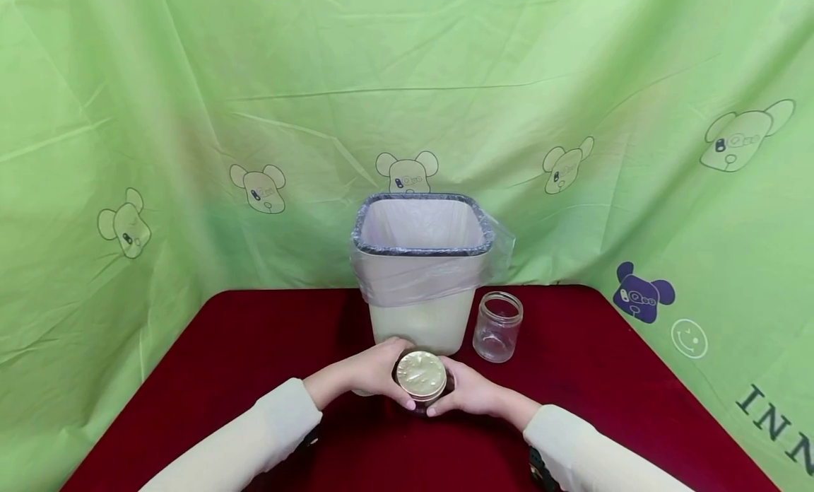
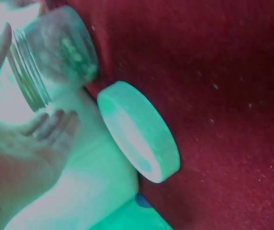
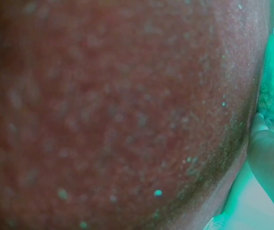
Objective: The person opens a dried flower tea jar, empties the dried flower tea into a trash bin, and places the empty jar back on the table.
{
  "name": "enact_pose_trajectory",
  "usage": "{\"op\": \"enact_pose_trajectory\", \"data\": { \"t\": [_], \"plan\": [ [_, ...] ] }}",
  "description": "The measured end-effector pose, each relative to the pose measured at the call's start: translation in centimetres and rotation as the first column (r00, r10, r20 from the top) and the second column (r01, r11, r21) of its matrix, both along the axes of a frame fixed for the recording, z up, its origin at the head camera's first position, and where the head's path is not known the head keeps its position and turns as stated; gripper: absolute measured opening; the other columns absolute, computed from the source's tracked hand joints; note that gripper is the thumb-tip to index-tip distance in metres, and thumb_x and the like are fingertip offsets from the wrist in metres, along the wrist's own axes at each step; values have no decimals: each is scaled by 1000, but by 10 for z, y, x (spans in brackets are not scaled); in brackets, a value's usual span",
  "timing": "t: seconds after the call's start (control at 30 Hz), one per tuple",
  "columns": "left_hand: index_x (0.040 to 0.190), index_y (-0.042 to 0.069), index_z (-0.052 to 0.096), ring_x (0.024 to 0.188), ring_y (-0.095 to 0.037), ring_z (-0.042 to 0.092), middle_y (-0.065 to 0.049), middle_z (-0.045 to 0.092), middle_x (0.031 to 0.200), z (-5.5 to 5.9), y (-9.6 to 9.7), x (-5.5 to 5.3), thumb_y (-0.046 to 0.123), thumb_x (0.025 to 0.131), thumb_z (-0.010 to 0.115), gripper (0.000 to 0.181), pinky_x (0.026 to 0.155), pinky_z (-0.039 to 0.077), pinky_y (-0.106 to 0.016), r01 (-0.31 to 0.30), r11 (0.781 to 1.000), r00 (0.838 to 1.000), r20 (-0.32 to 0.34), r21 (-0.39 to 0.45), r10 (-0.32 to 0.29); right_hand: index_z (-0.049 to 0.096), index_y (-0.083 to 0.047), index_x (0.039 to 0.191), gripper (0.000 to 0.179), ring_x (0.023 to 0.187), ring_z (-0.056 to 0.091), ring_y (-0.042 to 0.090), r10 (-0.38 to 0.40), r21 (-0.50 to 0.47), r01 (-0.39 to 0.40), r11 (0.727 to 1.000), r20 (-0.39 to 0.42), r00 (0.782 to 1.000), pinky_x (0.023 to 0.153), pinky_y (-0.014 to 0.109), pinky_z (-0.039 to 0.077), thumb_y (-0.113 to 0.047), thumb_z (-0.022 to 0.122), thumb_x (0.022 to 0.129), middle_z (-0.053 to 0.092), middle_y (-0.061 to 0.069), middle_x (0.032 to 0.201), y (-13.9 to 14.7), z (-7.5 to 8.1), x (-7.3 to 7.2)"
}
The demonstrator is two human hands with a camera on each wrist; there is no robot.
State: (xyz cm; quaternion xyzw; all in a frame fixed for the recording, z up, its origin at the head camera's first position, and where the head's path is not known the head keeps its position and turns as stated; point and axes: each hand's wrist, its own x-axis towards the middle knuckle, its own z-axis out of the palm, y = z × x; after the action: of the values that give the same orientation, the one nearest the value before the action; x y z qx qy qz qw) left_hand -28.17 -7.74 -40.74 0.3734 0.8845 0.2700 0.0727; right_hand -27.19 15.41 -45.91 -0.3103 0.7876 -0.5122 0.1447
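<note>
L hand [image 1: 380,371] & R hand [image 1: 469,389] hold a dark jar [image 1: 421,372] btw them, upright, just in front of the bin [image 1: 416,326] at mid-table. Each grip is curled round its own side of the jar, thumbs on the near side, tips close tog. The jar's top is gold & crinkled (foil, by the look of it); can't tell if its base touches the table [image 1: 254,350]. Pale lid [image 2: 164,143] lies hollow side up by the bin, nr L hand, per L wrist cam. Clear jar [image 1: 498,328], open & upright, stands to the R of the bin, apart from R hand. Bin has a see-thru liner [image 1: 420,283] folded over its rim. R wrist cam: mostly blurry red, w/ R hand at the edge.
</note>
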Motion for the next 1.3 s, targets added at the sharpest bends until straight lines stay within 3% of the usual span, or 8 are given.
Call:
{"op": "enact_pose_trajectory", "data": {
  "t": [0.1,0.23,0.63,0.97,1.3],
  "plan": [
    [128,4,51,110,-12,49,1,52,118,-1,-1,-6,29,61,93,83,98,40,-28,53,998,996,69,39,-55,50,0,131,72,113,55,14,-11,10,11,1000,-6,1000,96,24,41,-10,86,70,62,2,118,0,0,0],
    [129,5,50,108,-9,49,3,52,118,-4,0,-10,24,61,94,84,97,39,-26,61,997,991,113,52,-67,50,0,131,72,112,55,14,-13,6,13,1000,-6,1000,96,24,41,-10,86,70,62,2,118,0,0,1],
    [122,4,53,100,-8,52,4,53,111,-5,4,-9,22,59,94,78,91,42,-25,43,996,993,108,76,-51,49,1,130,70,111,56,14,0,-15,0,1000,9,1000,95,24,42,-7,85,71,62,3,118,0,-1,-1],
    [122,6,54,99,-8,54,5,55,110,-13,6,5,42,61,91,80,90,45,-28,-73,993,997,19,88,71,48,0,133,72,113,55,14,22,-25,-22,999,5,1000,97,25,42,-7,85,71,61,4,120,1,-1,-2],
    [118,9,54,92,-9,53,5,53,104,-19,9,18,51,59,89,81,83,47,-27,-180,976,982,-30,126,185,46,2,135,74,112,55,14,30,-34,-29,999,36,999,95,24,42,-6,84,72,60,5,121,1,0,-1]
  ]
}}
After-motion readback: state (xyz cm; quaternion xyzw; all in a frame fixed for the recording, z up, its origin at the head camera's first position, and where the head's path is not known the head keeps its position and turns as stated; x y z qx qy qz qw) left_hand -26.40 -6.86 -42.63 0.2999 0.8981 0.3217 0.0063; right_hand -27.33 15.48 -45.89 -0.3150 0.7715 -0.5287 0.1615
